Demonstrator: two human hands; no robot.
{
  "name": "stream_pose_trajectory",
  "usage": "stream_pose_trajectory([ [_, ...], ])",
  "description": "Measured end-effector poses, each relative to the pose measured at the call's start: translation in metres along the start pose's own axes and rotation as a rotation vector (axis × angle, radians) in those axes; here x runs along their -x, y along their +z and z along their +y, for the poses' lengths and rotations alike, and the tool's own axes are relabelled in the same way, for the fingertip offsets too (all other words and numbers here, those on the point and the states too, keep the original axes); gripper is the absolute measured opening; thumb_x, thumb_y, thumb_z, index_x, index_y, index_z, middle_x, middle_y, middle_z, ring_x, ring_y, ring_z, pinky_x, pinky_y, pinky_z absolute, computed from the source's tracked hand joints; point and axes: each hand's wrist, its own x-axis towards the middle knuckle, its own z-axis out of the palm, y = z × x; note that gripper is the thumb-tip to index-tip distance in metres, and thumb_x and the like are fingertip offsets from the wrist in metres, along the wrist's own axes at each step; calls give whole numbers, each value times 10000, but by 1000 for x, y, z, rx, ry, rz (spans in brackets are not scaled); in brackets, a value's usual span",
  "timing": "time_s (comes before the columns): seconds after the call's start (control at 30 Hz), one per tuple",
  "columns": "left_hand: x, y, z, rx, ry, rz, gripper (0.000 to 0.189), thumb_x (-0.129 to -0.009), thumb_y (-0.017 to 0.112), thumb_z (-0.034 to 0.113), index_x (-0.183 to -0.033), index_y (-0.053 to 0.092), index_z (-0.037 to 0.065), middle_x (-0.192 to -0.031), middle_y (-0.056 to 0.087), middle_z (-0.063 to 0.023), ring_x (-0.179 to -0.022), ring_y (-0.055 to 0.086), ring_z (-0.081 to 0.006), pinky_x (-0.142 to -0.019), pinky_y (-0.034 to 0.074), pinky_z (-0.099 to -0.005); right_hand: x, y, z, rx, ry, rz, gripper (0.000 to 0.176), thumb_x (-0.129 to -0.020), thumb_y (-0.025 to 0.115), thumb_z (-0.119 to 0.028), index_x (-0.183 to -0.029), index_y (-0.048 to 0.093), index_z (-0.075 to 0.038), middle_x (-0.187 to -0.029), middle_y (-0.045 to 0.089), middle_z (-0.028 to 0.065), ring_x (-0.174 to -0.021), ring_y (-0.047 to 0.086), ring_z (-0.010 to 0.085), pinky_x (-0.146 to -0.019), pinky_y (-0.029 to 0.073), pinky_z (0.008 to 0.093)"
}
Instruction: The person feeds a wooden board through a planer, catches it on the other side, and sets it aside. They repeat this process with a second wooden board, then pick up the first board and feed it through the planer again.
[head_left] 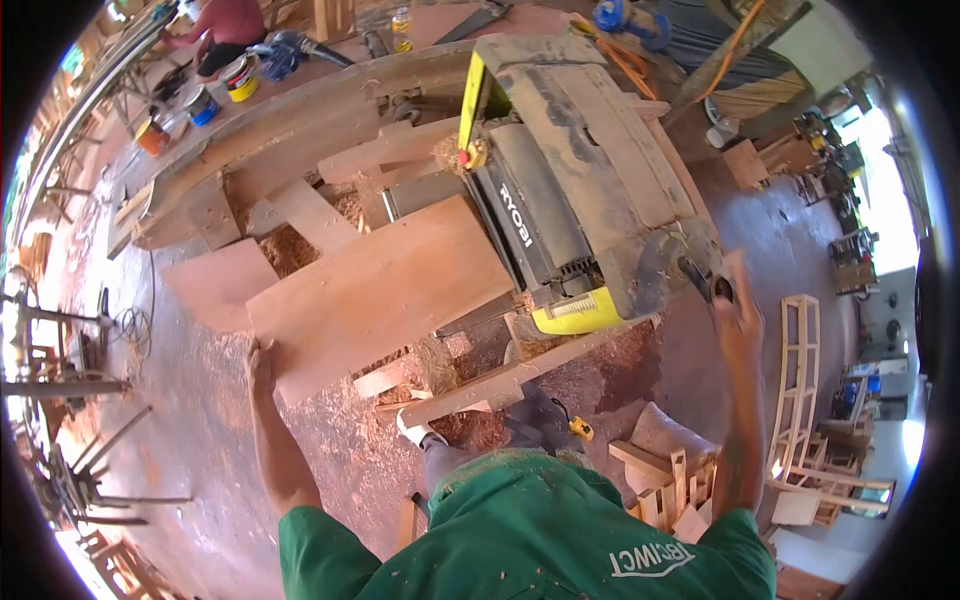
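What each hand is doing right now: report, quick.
Left hand: closed on the edge of the wooden board.
Right hand: at the crank knob of the planer; whether closed on it, cannot be told.

A person in a green shirt (500, 530) holds a wooden board (380, 290) against a dusty machine (610, 140), left hand (261, 368) on its corner, right hand (740, 308) at the crank (692, 272).

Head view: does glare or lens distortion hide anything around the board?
Head view: strong fisheye bending, black corners; bright opening at right washed out; sheen on the floor. Head view centre: board, left hand and RYOBI lettering read clearly enough; right hand's grip is hard to judge.
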Motion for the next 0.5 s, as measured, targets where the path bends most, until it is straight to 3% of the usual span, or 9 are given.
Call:
stream_pose_trajectory([
  [0.07,-1,21,18,-16,40,68,253,-799,520,14,-1043,573,53,-636,518,49,-414,333,-16,-354,231,-191,18,-13,9,-36,72,10,422,-891,480,-209,-1259,430,-9,-1296,426,189,-1236,366,320,-995,307,366],
  [0.13,-17,16,17,-35,30,42,251,-799,516,13,-1040,575,47,-622,511,46,-411,336,-18,-355,240,-192,37,-21,22,25,94,27,438,-892,475,-225,-1262,421,4,-1298,423,191,-1235,367,319,-1002,299,366],
  [0.2,-34,12,17,-49,25,-1,248,-800,513,13,-1038,577,41,-608,504,44,-409,339,-19,-355,248,-193,64,-28,45,208,242,-11,473,-889,479,-283,-1269,416,-9,-1299,412,203,-1240,351,333,-1009,290,384],
  [0.27,-55,16,19,-113,48,-10,253,-796,507,9,-1035,584,38,-604,497,36,-413,360,-39,-361,278,-209,138,-30,120,426,461,-231,495,-885,471,-341,-1273,420,-37,-1302,405,203,-1228,360,337,-995,313,380],
  [0.33,-69,24,7,-86,62,75,211,-801,507,17,-995,589,27,-601,495,33,-420,370,-44,-370,292,-213,207,-29,157,423,591,-315,477,-886,470,-334,-1266,427,-49,-1281,418,214,-1209,374,350,-988,320,393],
  [0.4,-77,21,-9,-65,71,165,173,-805,507,26,-955,594,17,-598,493,30,-427,381,-50,-380,307,-217,284,-31,183,432,733,-417,427,-885,470,-334,-1202,471,-48,-1162,516,211,-1049,499,374,-835,418,426],
  [0.43,-76,12,-19,-44,40,94,123,-809,521,40,-906,592,12,-599,496,30,-435,384,-46,-387,310,-214,311,-29,180,430,734,-416,427,-885,470,-334,-1202,471,-48,-1162,516,211,-1049,499,374,-835,418,426],
  [0.5,-70,12,-21,-29,5,23,85,-812,535,55,-858,589,7,-601,500,31,-443,387,-42,-394,313,-211,363,-25,170,543,868,-589,353,-869,497,-317,-1058,531,-21,-1031,576,207,-953,549,370,-767,439,426],
])
